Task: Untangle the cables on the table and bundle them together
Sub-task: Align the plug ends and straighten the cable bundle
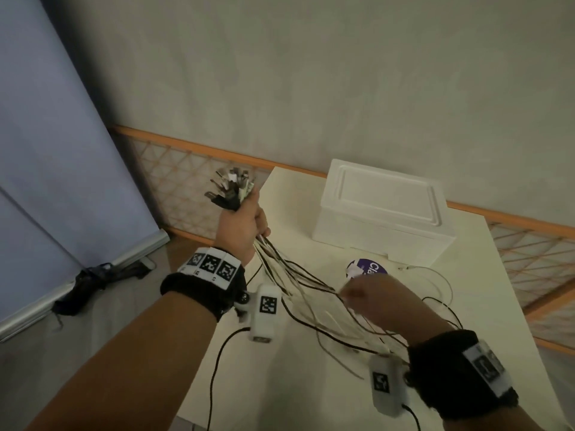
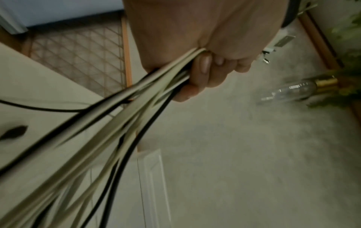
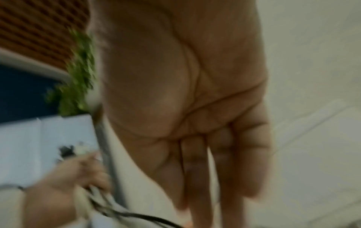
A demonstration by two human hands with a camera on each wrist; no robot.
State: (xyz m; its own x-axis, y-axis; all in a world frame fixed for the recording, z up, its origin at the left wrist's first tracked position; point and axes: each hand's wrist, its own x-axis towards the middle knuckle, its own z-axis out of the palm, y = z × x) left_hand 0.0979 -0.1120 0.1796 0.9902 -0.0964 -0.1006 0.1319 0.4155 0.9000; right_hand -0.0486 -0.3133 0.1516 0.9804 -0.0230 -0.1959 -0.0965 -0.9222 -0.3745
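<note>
Cables held up in the left hand [image 1: 241,227], above the counter's [image 1: 280,384] left edge.

Cables [image 1: 298,275] are gripped in a closed fist, connector ends [image 1: 231,189] fanned above it, strands trailing down onto the counter. Right hand [image 1: 370,295] is seen among the strands, fingers [image 3: 197,169] extended and straight, blurred. A white foam box [image 1: 382,213] sits behind.
</note>
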